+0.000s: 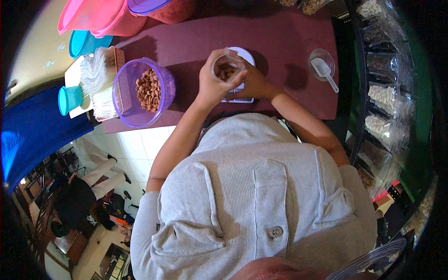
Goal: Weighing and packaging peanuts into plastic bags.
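Both my hands are around a clear plastic container with a round opening [216, 70], with brown snack pieces [227, 71] inside it. My left hand [211, 80] wraps its left side. My right hand [257, 82] closes on it from the right, its fingers partly hidden. Right below sits a white device that looks like a kitchen scale [246, 53], mostly covered by my hands. To the left stands an open purple tub [170, 88] holding many more brown pieces [148, 91].
A white scoop [322, 68] rests in a clear round bowl [332, 60] at the maroon table's [284, 37] right. Clear plastic bags [99, 70] fill a basket at left. Pink tubs [112, 18] stand far left. Packaged snacks [382, 100] hang on a right-hand rack. People are at lower left.
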`<state>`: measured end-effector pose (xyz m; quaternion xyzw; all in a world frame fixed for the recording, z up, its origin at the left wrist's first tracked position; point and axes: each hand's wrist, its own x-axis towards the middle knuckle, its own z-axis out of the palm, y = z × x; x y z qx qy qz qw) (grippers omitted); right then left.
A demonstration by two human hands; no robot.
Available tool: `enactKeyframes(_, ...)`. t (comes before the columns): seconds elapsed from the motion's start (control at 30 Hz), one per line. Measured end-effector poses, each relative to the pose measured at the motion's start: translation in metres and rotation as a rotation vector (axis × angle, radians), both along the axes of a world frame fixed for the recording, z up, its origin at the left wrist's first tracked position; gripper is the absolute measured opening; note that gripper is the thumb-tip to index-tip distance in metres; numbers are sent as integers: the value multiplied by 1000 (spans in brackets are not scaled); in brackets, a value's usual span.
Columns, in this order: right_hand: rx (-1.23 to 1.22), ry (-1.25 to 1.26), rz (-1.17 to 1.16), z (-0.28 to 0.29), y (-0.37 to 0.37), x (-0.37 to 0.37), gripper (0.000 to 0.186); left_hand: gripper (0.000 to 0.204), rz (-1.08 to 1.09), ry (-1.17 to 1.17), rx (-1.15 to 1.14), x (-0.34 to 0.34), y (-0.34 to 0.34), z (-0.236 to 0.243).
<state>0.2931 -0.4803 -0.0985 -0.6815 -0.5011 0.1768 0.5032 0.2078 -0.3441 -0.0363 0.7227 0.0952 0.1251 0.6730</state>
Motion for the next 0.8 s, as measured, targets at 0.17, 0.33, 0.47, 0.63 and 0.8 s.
enactKeyframes(0.17,-31,208,-126,-31,3,9,86,51,-63,-67,54,14,5,-3)
enactKeyframes(0.33,44,288,-71,-53,4,21,84,59,-193,-78,174,16,5,0)
enactKeyframes(0.47,190,84,-240,-63,2,5,79,61,-164,-146,91,15,3,-2)
enactKeyframes(0.63,-139,379,-70,-38,3,10,71,75,-174,34,203,12,14,-39)
enactKeyframes(0.8,-99,17,-129,-69,0,20,76,85,-213,53,213,16,16,-49)
